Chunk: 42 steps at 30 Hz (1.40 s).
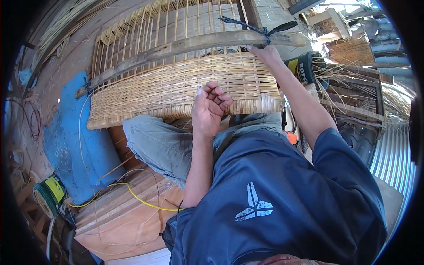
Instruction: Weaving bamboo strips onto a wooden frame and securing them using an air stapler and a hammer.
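A woven rattan panel (168, 84) lies across my lap, its lower part closely woven and its upper stakes bare. Across it runs a weathered wooden bar (185, 45), tied near its right end with dark blue cord (266, 32). My left hand (210, 106) is over the panel's near edge, palm up, fingers loosely curled, with nothing seen in it. At the upper right of the weave, just under the bar, my right hand (266, 55) has its fingers closed at the top row. What they pinch is too small to make out.
A blue plastic sheet (81, 141) and a green bucket (49, 194) lie to the left. Yellow cord (143, 202) crosses wooden boards (128, 221). At right stand another dark green bucket (304, 68), loose cane strips (338, 77) and a wooden crate (357, 106).
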### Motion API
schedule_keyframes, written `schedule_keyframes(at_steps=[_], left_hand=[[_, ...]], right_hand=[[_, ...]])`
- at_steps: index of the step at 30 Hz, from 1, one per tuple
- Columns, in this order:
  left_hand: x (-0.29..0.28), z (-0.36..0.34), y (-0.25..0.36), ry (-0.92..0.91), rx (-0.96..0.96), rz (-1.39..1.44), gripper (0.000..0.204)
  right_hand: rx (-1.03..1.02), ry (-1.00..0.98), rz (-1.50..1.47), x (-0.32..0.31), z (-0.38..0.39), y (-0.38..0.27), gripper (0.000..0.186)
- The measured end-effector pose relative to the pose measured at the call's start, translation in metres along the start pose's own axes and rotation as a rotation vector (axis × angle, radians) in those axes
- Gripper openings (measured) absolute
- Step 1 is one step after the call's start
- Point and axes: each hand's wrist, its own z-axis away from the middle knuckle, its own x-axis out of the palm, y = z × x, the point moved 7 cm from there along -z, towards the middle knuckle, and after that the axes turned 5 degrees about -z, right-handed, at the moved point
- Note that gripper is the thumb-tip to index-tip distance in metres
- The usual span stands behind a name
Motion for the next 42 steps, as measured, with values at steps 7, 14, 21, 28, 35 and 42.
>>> schedule_keyframes(at_steps=[7, 14, 21, 28, 35, 42], left_hand=[[-0.005, 0.000, 0.000, -0.015, -0.022, 0.036, 0.042], [-0.002, 0.001, 0.003, -0.016, 0.004, 0.012, 0.041], [-0.001, 0.000, 0.000, 0.082, 0.013, -0.057, 0.041], [0.057, 0.004, -0.034, 0.058, -0.499, -0.756, 0.039], [0.087, -0.024, -0.056, -0.072, -0.466, -1.263, 0.042], [0.085, -0.024, -0.049, 0.055, -0.708, -1.084, 0.043]], right_hand=[[-0.003, -0.267, -0.353, -0.015, 0.058, 0.007, 0.061], [-0.142, -0.050, -0.229, -0.017, 0.044, -0.011, 0.065], [-0.094, 0.056, -0.015, 0.000, 0.003, 0.003, 0.073], [-0.103, 0.077, 0.016, -0.010, 0.015, -0.008, 0.070], [-0.193, 0.067, 0.035, 0.003, 0.006, -0.002, 0.062], [-0.023, -0.029, -0.043, 0.002, 0.017, -0.007, 0.076]])
